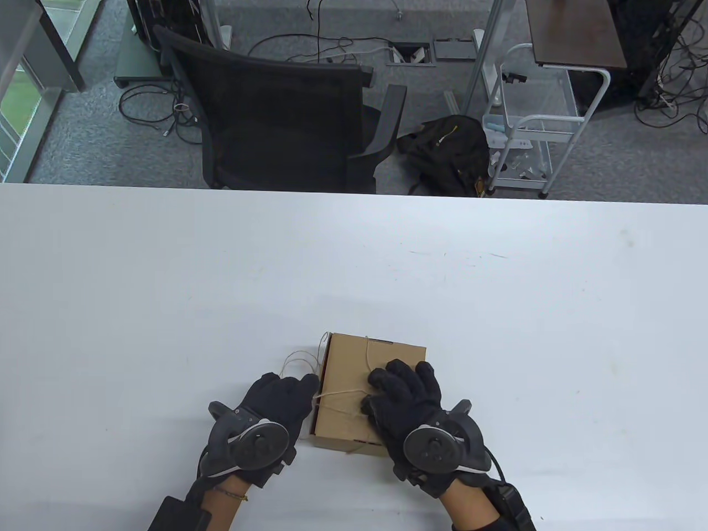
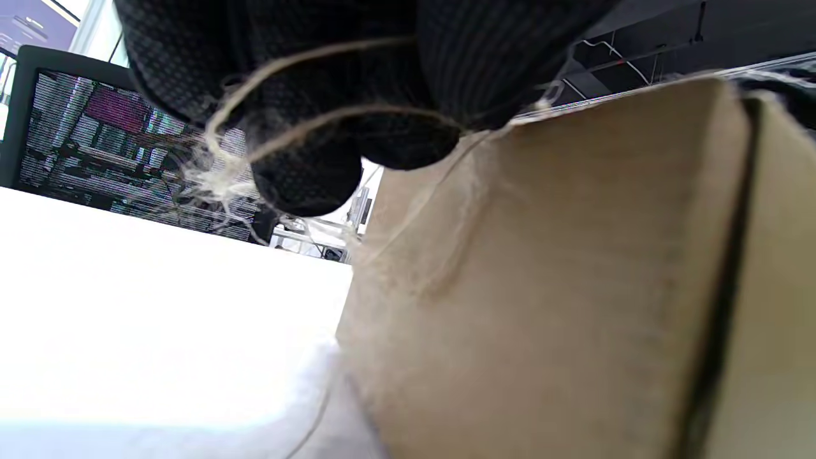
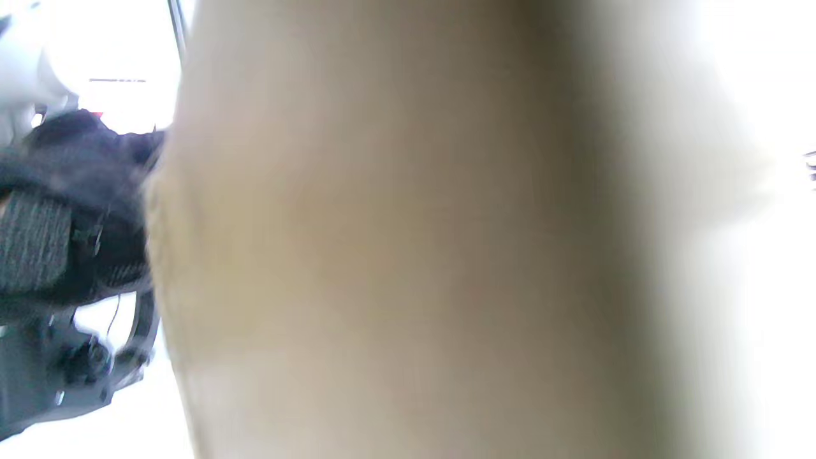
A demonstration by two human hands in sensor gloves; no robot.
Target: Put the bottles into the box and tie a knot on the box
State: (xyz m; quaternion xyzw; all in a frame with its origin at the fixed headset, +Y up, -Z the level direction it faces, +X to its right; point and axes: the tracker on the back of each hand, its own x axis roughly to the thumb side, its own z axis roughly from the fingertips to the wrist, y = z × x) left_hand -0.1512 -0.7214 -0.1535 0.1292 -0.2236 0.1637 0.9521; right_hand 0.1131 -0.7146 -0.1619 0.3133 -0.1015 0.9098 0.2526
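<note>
A closed brown cardboard box [image 1: 354, 365] sits near the table's front edge, wrapped with thin pale twine [image 1: 343, 394]. My left hand [image 1: 276, 395] is at the box's left side and pinches the twine at the top edge; in the left wrist view its fingers [image 2: 306, 172] curl round the frayed twine [image 2: 255, 83] beside the box [image 2: 561, 287]. My right hand [image 1: 404, 392] lies on the box's top, fingers bent over the twine crossing. The right wrist view is filled by a blurred box wall [image 3: 395, 255]. No bottles are visible.
The white table [image 1: 166, 287] spreads wide around the box. Beyond its far edge stand a black office chair [image 1: 282, 116], a black bag [image 1: 448, 149] on the floor and a white cart [image 1: 531, 127].
</note>
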